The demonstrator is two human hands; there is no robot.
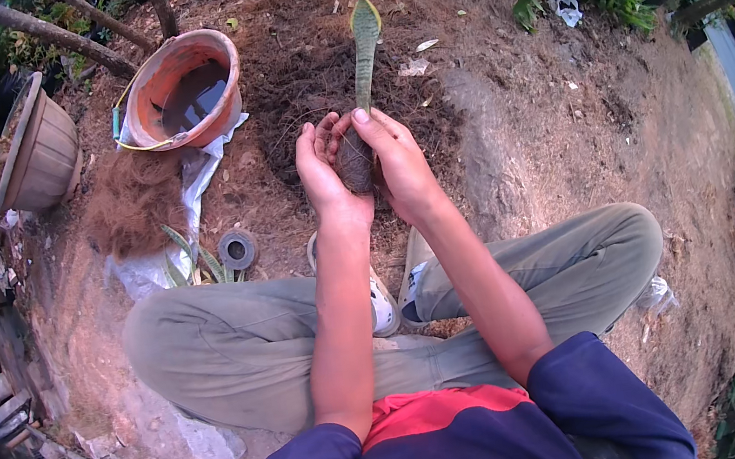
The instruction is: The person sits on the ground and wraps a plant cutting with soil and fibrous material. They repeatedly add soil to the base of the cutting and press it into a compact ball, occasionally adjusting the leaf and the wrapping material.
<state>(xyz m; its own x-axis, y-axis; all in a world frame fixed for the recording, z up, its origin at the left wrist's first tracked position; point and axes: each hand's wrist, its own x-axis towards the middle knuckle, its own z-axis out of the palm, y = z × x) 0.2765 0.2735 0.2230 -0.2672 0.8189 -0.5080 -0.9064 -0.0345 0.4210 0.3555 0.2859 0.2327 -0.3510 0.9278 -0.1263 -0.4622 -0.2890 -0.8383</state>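
Observation:
Between my left hand (330,171) and my right hand (400,158) is a dark ball of soil and fibre (355,163), cupped from both sides. A snake plant leaf (367,46) with a yellowish edge stands upright out of its top. My right thumb lies near the leaf's base. The fingers of my left hand curl round the far side of the ball, and their tips are partly hidden. Beneath and beyond my hands spreads a heap of dark fibrous soil (292,92).
An orange bucket (231,108) with murky water stands at the upper left, by brown fibre (138,202) on a plastic sheet (138,276). Close to my left knee are a roll of tape (247,248) and snake plant leaves (210,264). A large planter (44,159) tilts farther left.

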